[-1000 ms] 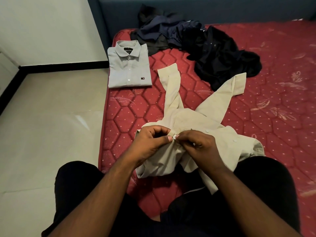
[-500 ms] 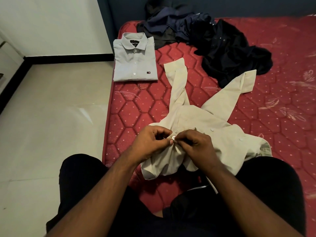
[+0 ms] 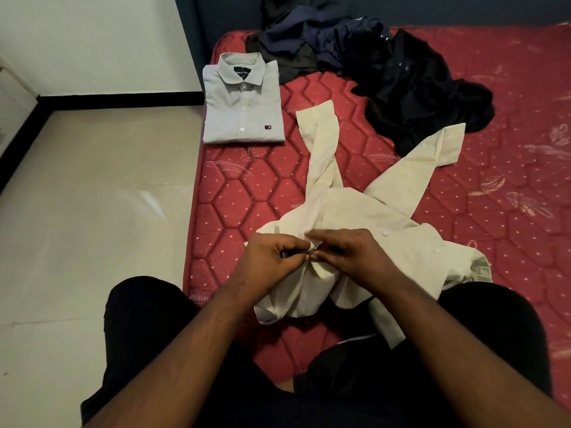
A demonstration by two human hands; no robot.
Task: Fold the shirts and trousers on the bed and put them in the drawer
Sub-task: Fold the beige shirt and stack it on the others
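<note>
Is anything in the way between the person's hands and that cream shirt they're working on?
Nothing visible. The left hand and the right hand are both already on the cream shirt, pinching its front edge together near a button. The drawer is not in view, so that path cannot be judged.

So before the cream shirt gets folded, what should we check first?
1. Both hands on the cream shirt: ok. The left hand and right hand pinch its front edge together.
2. Button done up: cannot tell, the fingertips hide it.
3. Sleeves laid flat: not ok, both stretch away across the red mattress and the body is bunched.
4. Room to fold: ok, bare mattress lies between the cream shirt and the folded grey shirt.
5. Dark clothes pile out of the way: not ok, one sleeve's cuff reaches its edge.
</note>
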